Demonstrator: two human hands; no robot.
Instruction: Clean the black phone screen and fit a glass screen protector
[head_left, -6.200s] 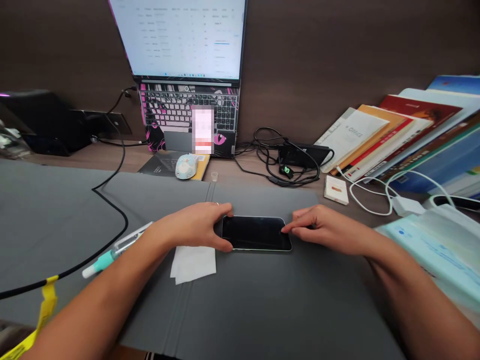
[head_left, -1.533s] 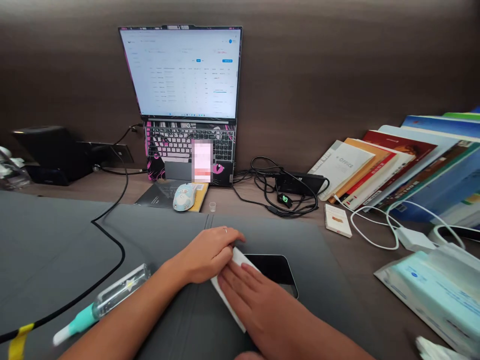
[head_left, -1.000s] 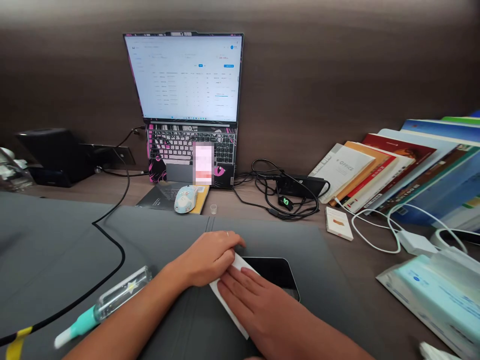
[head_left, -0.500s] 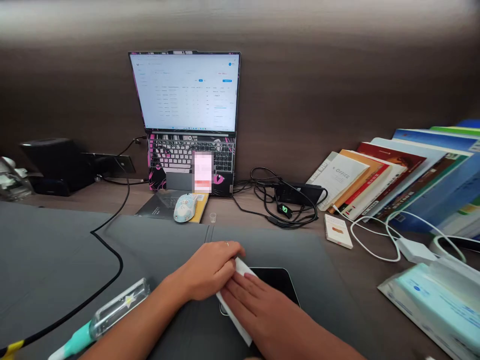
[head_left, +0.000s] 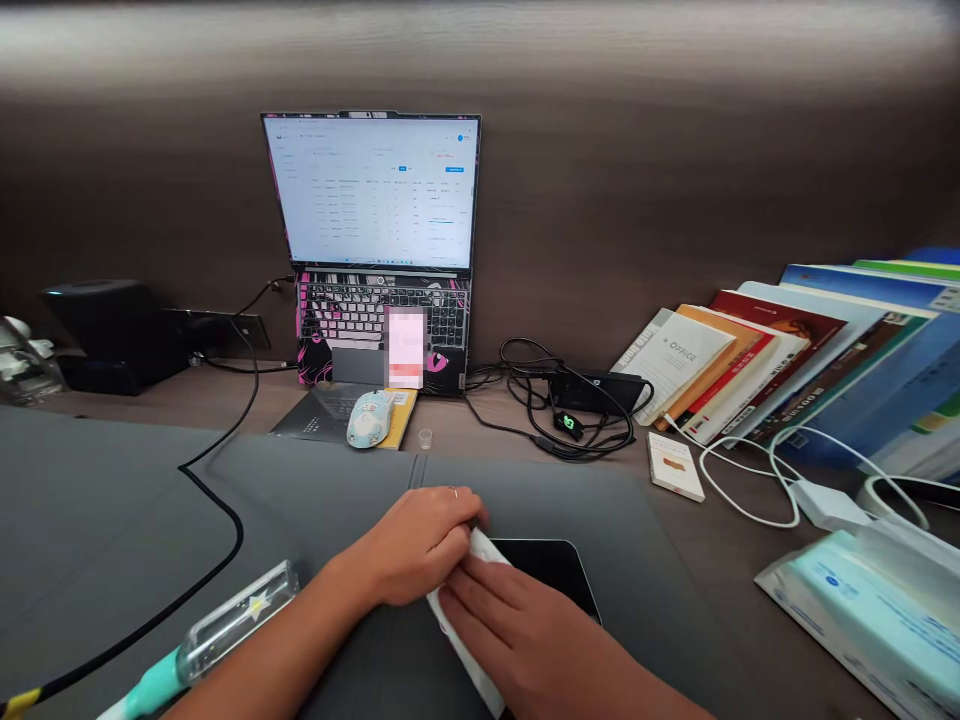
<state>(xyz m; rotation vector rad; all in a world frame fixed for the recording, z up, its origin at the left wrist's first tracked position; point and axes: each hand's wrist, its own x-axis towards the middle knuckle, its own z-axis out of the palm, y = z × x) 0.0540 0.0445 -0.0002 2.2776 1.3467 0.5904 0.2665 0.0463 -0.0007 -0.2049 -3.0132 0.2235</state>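
Note:
Under both hands a folded white tissue [head_left: 471, 652] slants across a dark flat device, seemingly a tablet [head_left: 555, 570], which lies on the grey mat. My left hand [head_left: 424, 545] is closed around the tissue's far end, fingers curled and thumb toward my right hand; its fingertips are partly hidden. My right hand [head_left: 517, 625] lies along the tissue with its fingers close together, pressing on it. The fingertips of the right hand meet the left thumb. Much of the tablet is covered by the hands and tissue.
A clear spray bottle [head_left: 240, 620] lies left of my left forearm. Ahead are a laptop [head_left: 375, 200], a mouse [head_left: 370, 418] and a small clear cap [head_left: 426, 438]. Black cables [head_left: 600, 435], leaning books [head_left: 750, 350] and a wipes pack [head_left: 870, 610] occupy the right side.
My right hand has shifted slightly left and down along the tissue, its fingers bending a little more. The tissue looks more creased. My left hand stays nearly in place.

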